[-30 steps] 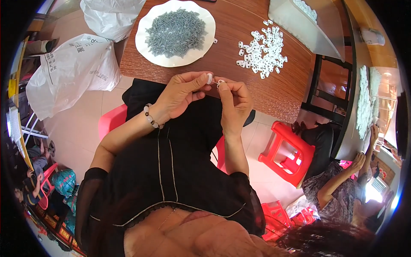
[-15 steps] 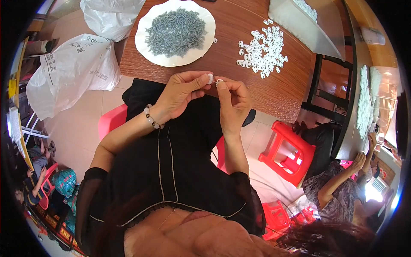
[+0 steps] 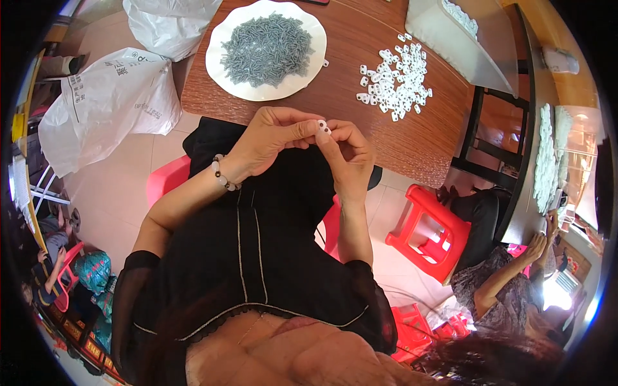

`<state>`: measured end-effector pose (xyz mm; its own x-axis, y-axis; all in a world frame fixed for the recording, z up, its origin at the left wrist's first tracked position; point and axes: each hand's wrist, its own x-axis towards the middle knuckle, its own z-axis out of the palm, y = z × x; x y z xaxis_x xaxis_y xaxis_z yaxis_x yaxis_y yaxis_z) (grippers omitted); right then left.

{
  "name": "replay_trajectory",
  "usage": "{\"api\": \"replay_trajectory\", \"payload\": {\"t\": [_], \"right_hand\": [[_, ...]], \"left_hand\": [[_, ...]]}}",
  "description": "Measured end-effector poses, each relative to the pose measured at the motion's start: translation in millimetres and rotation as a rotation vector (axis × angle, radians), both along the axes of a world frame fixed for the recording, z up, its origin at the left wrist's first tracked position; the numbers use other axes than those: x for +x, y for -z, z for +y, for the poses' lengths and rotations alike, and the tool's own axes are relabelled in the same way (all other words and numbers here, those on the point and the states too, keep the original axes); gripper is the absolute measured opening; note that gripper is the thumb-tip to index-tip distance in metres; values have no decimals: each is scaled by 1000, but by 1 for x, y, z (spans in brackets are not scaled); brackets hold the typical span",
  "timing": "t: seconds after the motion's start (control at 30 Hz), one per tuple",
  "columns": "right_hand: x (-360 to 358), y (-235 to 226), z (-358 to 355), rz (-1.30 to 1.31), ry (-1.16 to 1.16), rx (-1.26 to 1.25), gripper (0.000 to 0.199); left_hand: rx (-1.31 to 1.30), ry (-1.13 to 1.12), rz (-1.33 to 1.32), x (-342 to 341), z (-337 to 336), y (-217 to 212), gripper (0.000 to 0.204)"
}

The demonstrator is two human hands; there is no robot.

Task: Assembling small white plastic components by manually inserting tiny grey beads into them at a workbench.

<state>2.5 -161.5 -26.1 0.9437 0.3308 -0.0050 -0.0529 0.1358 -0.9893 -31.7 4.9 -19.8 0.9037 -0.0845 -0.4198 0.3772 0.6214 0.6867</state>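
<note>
My left hand and my right hand meet just off the near edge of the brown table. Between thumbs and fingertips they pinch a small white plastic piece with dark holes in it. Whether it is one piece or two pressed together, I cannot tell. Beyond my left hand stands a white scalloped plate, heaped with small grey rod-shaped pieces. Many loose white two-holed pieces lie in a pile past my right hand.
A translucent bin with white pieces stands at the table's far right. White plastic sacks rest on the floor at left. A red stool stands at right, near another person's hands at a second table.
My hands, slightly apart before with a small white piece in each, have come together at the fingertips. My right thumb now presses against the white piece.
</note>
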Motion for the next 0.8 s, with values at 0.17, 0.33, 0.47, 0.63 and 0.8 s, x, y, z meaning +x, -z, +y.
{"api": "replay_trajectory", "payload": {"t": [0.17, 0.33, 0.47, 0.63, 0.8], "right_hand": [[2, -17, -2, 97, -93, 91, 21], [0, -24, -5, 31, -150, 38, 40], [3, -17, -8, -129, -213, -66, 40], [-1, -16, -4, -129, -154, 10, 34], [-2, -13, -4, -144, -111, -21, 34]], "left_hand": [[-4, 157, -21, 9, 12, -9, 23], [128, 327, -108, 16, 24, -18, 23], [117, 353, -115, 17, 27, -17, 25], [-31, 352, -9, 14, 26, -19, 26], [-95, 295, -18, 9, 23, -8, 26]]}}
